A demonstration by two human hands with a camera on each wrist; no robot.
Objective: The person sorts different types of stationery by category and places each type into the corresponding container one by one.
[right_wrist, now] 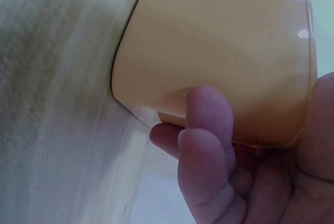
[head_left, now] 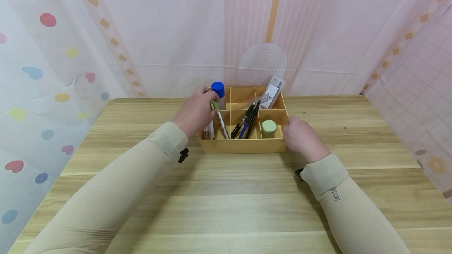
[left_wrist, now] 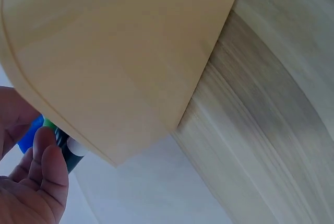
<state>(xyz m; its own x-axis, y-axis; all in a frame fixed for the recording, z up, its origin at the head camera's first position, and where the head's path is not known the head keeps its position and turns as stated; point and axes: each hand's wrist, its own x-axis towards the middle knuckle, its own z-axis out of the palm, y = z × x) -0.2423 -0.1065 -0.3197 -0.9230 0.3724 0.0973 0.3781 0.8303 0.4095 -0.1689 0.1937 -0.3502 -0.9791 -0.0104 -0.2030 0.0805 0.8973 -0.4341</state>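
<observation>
A yellow divided desk organizer (head_left: 243, 146) stands on the table near its back edge. Over its left compartments, my left hand (head_left: 197, 109) has its fingers at the green top of a slanting white marker (head_left: 221, 120), pinching it. Right beside those fingers stands a blue-capped bottle (head_left: 218, 89). In the left wrist view a dark cylinder (left_wrist: 72, 156) with a pale end shows behind the fingertips. My right hand (head_left: 301, 136) grips the organizer's right end, fingers (right_wrist: 206, 156) bent around its corner in the right wrist view.
Several pens (head_left: 247, 120) lean in the front middle compartment. A pale green lidded item (head_left: 269, 127) sits front right, and a clear pencil-lead case (head_left: 272, 93) pokes up at the back right. White boxes (head_left: 209, 131) lie front left. A patterned curtain (head_left: 169, 30) hangs behind the table.
</observation>
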